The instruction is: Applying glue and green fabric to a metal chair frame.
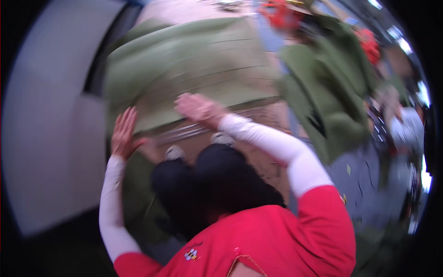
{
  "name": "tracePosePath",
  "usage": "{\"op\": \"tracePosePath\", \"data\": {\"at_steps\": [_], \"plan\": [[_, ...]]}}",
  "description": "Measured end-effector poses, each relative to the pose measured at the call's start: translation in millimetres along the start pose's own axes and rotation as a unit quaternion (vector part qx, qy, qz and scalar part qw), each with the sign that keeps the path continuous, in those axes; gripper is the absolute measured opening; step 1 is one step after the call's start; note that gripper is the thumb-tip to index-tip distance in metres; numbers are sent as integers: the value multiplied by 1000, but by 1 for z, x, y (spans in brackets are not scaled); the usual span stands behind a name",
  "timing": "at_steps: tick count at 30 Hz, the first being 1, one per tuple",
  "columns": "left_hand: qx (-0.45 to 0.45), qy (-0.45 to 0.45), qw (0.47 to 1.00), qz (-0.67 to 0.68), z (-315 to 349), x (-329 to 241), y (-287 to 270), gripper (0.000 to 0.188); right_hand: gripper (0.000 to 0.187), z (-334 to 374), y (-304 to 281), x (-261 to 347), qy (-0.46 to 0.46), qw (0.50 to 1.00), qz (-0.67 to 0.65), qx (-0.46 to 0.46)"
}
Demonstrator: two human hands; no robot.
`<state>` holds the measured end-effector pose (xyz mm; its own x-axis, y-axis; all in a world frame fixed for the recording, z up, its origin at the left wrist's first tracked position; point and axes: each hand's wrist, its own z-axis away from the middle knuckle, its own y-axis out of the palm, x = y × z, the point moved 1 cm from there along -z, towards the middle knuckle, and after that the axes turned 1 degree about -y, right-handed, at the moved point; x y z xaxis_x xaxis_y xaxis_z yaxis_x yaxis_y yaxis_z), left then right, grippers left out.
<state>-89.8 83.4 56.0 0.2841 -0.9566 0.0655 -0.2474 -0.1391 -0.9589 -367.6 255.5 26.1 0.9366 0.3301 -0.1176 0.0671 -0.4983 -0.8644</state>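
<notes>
A wide green sheet (pixel 184 64), cloth-like and smeared by motion, spreads in front of my knees with light creases across it. My left hand (pixel 124 131) is at the sheet's left side, fingers stretched out and thumb apart, holding nothing that I can see. Over the sheet's near edge is my right hand (pixel 200 110), flat with its fingers extended and nothing in it. Blur hides whether either hand touches the sheet. Shiny, clear strips (pixel 184 131) show along the near edge, close to my shoes.
A tall pale panel (pixel 55 115) stands close on my left. More green material (pixel 323 92) lies heaped to the right. Orange-red items (pixel 279 16) are at the far side. A person in light clothing (pixel 406 127) is at the far right. Brown surface (pixel 272 120) shows beneath the sheet.
</notes>
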Motion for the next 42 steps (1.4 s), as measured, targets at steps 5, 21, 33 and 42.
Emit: {"op": "tracePosePath", "data": {"at_steps": [5, 21, 33, 42], "plan": [[12, -48, 998, -25, 41, 23, -18, 100, 43, -8, -5, 11, 1, 998, -49, 30], [-6, -4, 997, -83, 6, -22, -12, 91, 47, -2, -1, 13, 15, 999, -28, 5], [29, -16, 999, 0, -27, -38, 18, 88, 69, -1, -7, 10, 14, 998, -42, 36], [31, -5, 999, -5, -28, -38, 17, 85, 77, 80, -52, -55, 82, 995, 40, 47]]}}
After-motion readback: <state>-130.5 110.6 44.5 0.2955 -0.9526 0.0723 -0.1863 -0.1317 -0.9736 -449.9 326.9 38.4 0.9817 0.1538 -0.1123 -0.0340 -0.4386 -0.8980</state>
